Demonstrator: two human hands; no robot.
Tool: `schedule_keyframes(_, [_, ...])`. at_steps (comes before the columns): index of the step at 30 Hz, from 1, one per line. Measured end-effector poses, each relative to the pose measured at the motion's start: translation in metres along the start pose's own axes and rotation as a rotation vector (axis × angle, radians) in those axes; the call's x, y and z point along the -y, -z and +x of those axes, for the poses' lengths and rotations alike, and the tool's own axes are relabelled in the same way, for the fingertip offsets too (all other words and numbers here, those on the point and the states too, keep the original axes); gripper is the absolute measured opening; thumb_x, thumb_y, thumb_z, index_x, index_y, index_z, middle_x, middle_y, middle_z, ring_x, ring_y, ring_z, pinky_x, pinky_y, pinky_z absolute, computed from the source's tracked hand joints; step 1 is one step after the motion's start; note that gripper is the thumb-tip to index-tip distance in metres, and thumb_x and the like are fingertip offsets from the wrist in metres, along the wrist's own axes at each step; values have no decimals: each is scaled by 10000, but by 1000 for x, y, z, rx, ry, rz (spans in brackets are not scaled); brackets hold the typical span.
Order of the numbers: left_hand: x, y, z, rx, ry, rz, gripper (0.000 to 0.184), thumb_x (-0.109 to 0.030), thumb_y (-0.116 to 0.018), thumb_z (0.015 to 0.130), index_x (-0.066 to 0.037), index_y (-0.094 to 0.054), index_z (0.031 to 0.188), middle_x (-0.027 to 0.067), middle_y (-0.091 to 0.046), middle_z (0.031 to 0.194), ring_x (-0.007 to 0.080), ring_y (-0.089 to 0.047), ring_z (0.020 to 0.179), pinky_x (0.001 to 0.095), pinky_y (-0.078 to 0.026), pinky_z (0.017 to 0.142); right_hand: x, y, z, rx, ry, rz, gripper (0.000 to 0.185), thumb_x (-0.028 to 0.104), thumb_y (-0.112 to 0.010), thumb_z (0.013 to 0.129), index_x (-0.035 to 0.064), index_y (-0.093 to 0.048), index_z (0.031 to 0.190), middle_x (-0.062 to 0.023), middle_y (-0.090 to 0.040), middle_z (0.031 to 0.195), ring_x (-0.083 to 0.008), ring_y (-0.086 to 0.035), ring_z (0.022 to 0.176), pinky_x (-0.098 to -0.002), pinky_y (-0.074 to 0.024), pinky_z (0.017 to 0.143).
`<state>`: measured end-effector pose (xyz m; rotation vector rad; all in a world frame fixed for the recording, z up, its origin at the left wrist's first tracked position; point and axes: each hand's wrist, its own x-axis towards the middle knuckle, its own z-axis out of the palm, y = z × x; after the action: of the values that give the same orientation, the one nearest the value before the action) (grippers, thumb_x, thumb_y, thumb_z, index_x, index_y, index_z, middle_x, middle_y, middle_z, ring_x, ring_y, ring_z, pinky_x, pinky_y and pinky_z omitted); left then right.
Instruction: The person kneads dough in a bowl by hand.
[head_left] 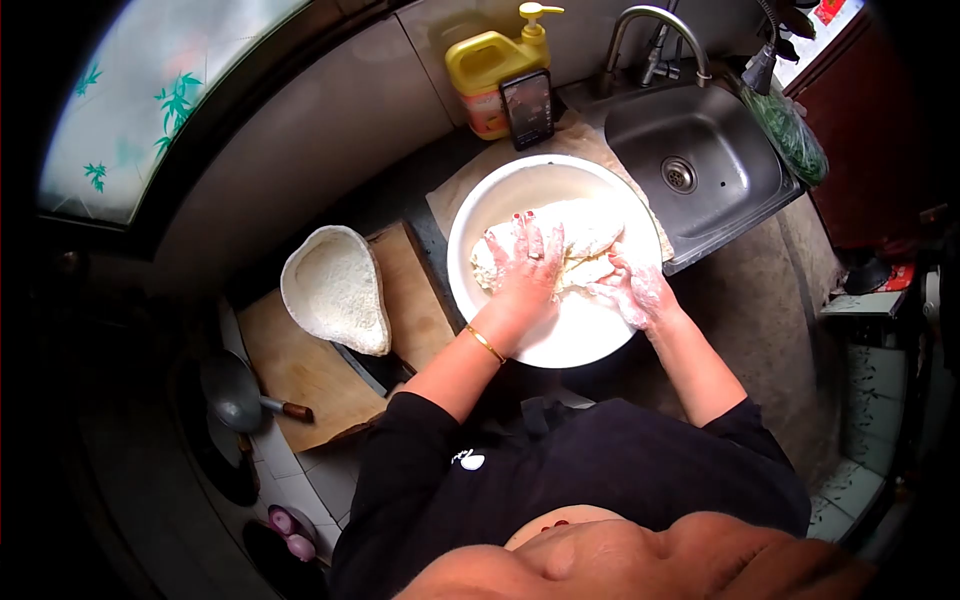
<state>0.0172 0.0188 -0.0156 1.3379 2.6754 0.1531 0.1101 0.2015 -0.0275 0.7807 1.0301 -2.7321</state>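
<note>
A large white basin [575,345] holds a pale, floury mass of dough [590,225]. My left hand [525,265] lies on the left part of the dough, fingers spread and dusted with flour, a gold bangle on the wrist. At the basin's right side, my right hand [635,285] touches the dough's lower right edge. Its fingers are bent, white with flour and partly merged with the dough, so their grip is unclear.
A flour-filled bowl [335,285] and a knife rest on wooden boards [280,370] at left. Behind the basin stand a yellow jug [490,75] and a phone [527,108]. A sink [700,150] is at right, a ladle [235,390] at far left.
</note>
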Motion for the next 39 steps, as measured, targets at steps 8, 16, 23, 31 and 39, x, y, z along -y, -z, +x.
schedule_keyframes(8, [4, 1, 1, 38, -18, -52, 1040, -364, -714, 708, -75, -121, 1511, 321, -132, 1509, 476, -96, 1417, 769, -64, 1004, 3, -7, -3, -66, -10, -67, 439, 152, -417, 968, -53, -383, 1354, -207, -556, 1233, -319, -594, 1099, -434, -494, 943])
schedule_keyframes(16, [6, -2, 2, 28, -32, -50, 1079, -363, -726, 690, -71, -91, 1512, 336, -132, 1503, 487, -92, 1414, 768, -68, 1004, 2, -11, -9, -45, 42, -43, 477, 150, -440, 955, -44, -371, 1385, -188, -558, 1246, -299, -589, 1111, -425, -482, 946])
schedule_keyframes(23, [4, -4, 3, 20, -7, 2, 1068, -383, -717, 691, -73, -106, 1511, 330, -130, 1507, 480, -94, 1416, 758, -78, 1013, 1, -6, -5, -18, 25, -25, 438, 165, -445, 973, -3, -392, 1374, -115, -571, 1188, -235, -612, 1004, -404, -504, 897])
schedule_keyframes(31, [3, -4, 2, -4, -10, 7, 1042, -373, -711, 699, -68, -127, 1508, 335, -151, 1495, 484, -128, 1405, 759, -116, 1004, 2, -9, -9, 40, 44, 47, 470, 155, -444, 952, -22, -370, 1381, -182, -548, 1253, -304, -569, 1121, -474, -442, 991])
schedule_keyframes(39, [5, -8, -1, -46, -24, 6, 1035, -365, -709, 702, -68, -132, 1508, 332, -154, 1495, 484, -131, 1403, 757, -105, 1008, 2, -6, -8, 34, 45, 43, 502, 142, -452, 941, -39, -337, 1395, -223, -517, 1281, -329, -543, 1160, -492, -415, 1023])
